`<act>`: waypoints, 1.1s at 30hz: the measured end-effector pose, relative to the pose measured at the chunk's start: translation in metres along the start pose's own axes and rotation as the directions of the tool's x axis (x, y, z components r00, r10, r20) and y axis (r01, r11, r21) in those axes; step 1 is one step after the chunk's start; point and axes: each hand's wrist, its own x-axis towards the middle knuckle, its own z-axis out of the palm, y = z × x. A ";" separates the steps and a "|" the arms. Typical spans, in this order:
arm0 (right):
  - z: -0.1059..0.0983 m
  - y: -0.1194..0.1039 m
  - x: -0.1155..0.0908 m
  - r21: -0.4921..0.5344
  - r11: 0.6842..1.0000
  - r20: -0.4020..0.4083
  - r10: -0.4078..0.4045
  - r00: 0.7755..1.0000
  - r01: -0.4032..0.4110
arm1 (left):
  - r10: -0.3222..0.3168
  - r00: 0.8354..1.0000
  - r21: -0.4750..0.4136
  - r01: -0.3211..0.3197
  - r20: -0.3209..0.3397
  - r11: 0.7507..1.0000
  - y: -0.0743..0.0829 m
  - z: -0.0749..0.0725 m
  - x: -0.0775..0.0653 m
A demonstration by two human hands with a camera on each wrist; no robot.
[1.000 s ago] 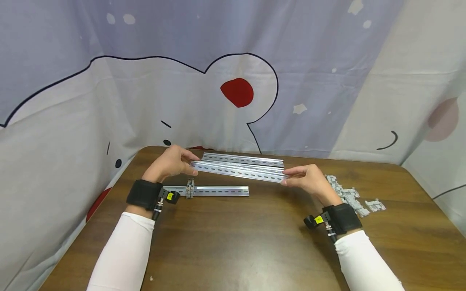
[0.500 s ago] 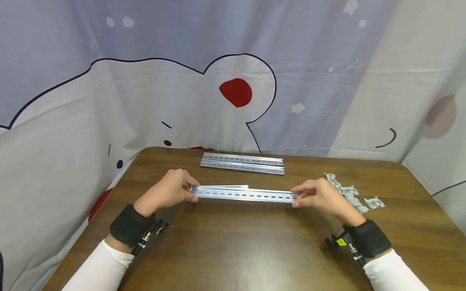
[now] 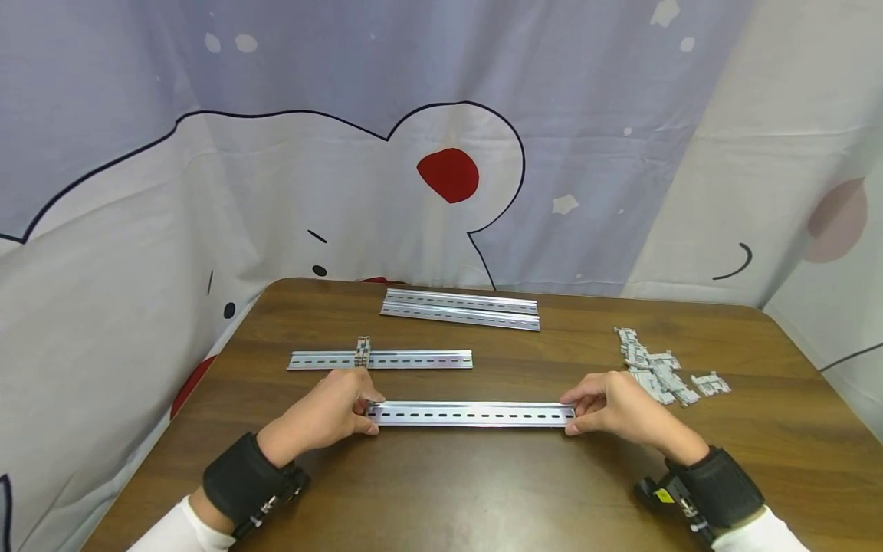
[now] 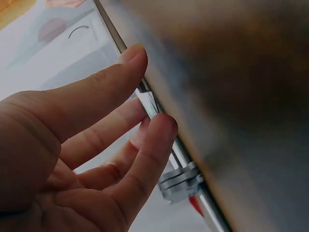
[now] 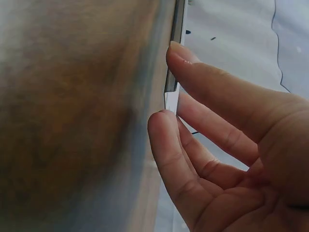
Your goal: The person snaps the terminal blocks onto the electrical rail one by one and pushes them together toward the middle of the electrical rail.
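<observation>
A slotted metal DIN rail (image 3: 471, 415) lies level across the middle of the table in the head view. My left hand (image 3: 329, 412) pinches its left end between thumb and fingers. At the opposite end, my right hand (image 3: 618, 409) pinches the rail the same way. In the left wrist view the thumb and index finger of the left hand (image 4: 91, 145) sit on the rail's edges. The right wrist view has the right hand (image 5: 231, 140) around the rail's end (image 5: 171, 99). Whether the rail touches the table cannot be told.
Behind it lies another DIN rail (image 3: 421, 359) carrying small terminal blocks (image 3: 362, 352) near its left part. Two more rails (image 3: 460, 310) lie side by side at the back. Several loose grey terminal blocks (image 3: 651, 368) are piled at the right, one (image 3: 710, 383) apart.
Both hands have brought the rail from beside the two back rails toward the person, passing over the rail with blocks, which shows again. The rail has become level.
</observation>
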 end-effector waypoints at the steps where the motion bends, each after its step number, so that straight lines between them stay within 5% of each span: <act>1: 0.001 0.001 -0.001 0.000 1.000 0.003 0.000 1.000 0.000 | 0.002 1.000 0.006 -0.002 0.002 1.000 0.000 0.002 0.000; 15: 0.001 -0.001 -0.004 -0.004 1.000 0.014 0.021 1.000 -0.021 | -0.044 0.999 0.098 0.045 -0.011 0.994 0.005 0.016 -0.003; 20: -0.004 -0.001 -0.005 -0.019 0.998 -0.071 0.063 0.995 -0.065 | -0.020 0.998 0.157 0.028 -0.051 0.987 0.011 0.020 -0.009; 27: -0.021 0.005 -0.010 -0.084 0.976 -0.267 0.170 0.949 -0.199 | -0.049 0.991 0.202 0.073 -0.121 0.977 0.025 0.027 -0.018; 33: -0.038 0.017 -0.016 -0.171 0.949 -0.428 0.171 0.887 -0.265 | -0.083 0.997 0.163 0.082 0.002 0.983 0.036 0.031 -0.028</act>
